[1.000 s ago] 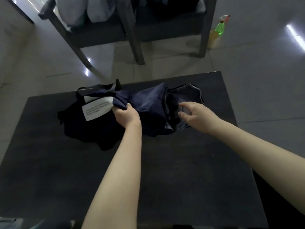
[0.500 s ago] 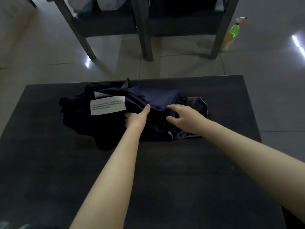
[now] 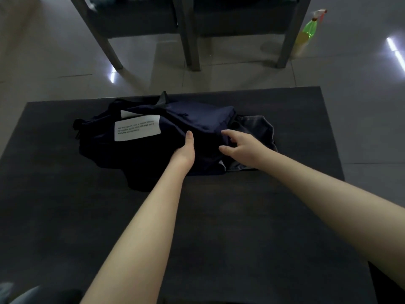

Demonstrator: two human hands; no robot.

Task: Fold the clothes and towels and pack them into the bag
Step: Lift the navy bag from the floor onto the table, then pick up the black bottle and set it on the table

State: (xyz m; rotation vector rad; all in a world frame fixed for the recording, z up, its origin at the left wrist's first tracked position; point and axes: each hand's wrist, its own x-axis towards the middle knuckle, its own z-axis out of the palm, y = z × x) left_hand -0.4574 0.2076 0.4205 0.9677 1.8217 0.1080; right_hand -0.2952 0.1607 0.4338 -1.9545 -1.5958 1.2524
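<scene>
A dark navy bag (image 3: 197, 119) with a white printed label (image 3: 137, 127) lies on the far half of the black table (image 3: 219, 227). A dark grey folded cloth (image 3: 258, 128) sticks out at the bag's right end. My left hand (image 3: 184, 151) is on the middle of the bag, thumb straight on top, with its fingers hidden under a fold of the fabric. My right hand (image 3: 243, 148) is at the bag's right end beside the grey cloth, fingers loosely spread and holding nothing.
Grey chair legs (image 3: 188, 40) stand on the tiled floor beyond the table. A green and yellow spray bottle (image 3: 308, 31) stands on the floor at the back right. The table's right edge (image 3: 333, 137) is near the cloth.
My left hand left the bunched fabric by the label and moved right onto the bag's middle. The bag now lies flatter. My right hand stayed at the bag's right end.
</scene>
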